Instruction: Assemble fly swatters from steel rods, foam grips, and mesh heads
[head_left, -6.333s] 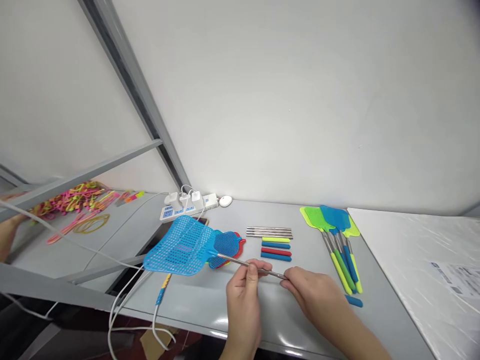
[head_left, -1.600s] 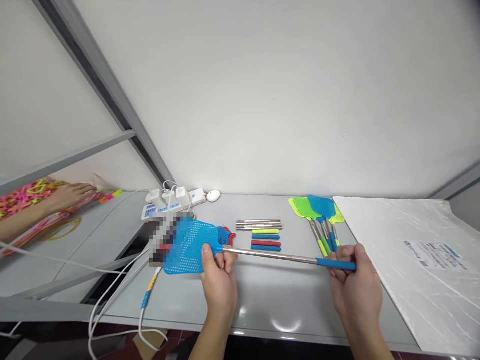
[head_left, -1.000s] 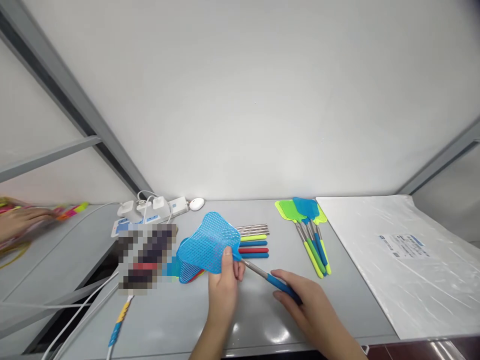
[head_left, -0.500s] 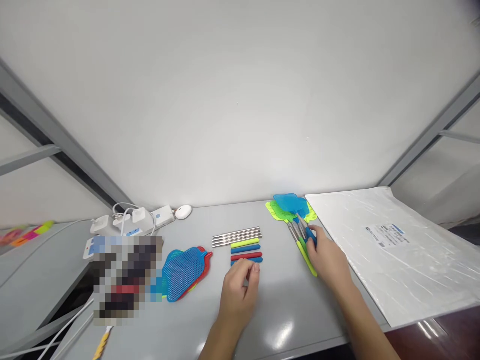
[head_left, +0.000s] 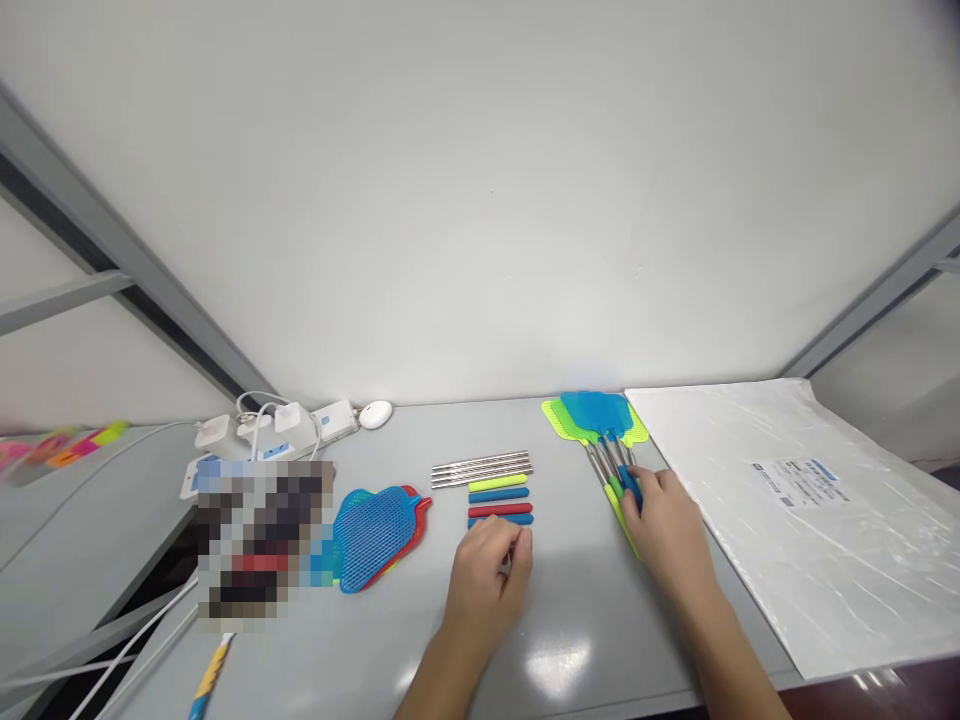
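Observation:
My right hand is closed around the blue grip of a fly swatter. That swatter's blue mesh head lies on top of green and yellow-green swatters, whose metal shafts and coloured grips fan toward me. My left hand rests on the table, fingers curled and nothing visible in them. Just beyond its knuckles lie several loose grips: a yellow one, a red one and blue ones. Metal rods are lined up behind them. Farther left is a stack of loose swatter heads, blue over red.
A large white wrapped sheet covers the table's right side. Power strips with plugs and a white oval device stand at the back left. Cables run down the left edge near a blurred-out item. A wall closes the back.
My right hand has lowered the blue swatter, so it now lies flatter along the pile. My left hand stays by the loose grips. The view has shifted slightly.

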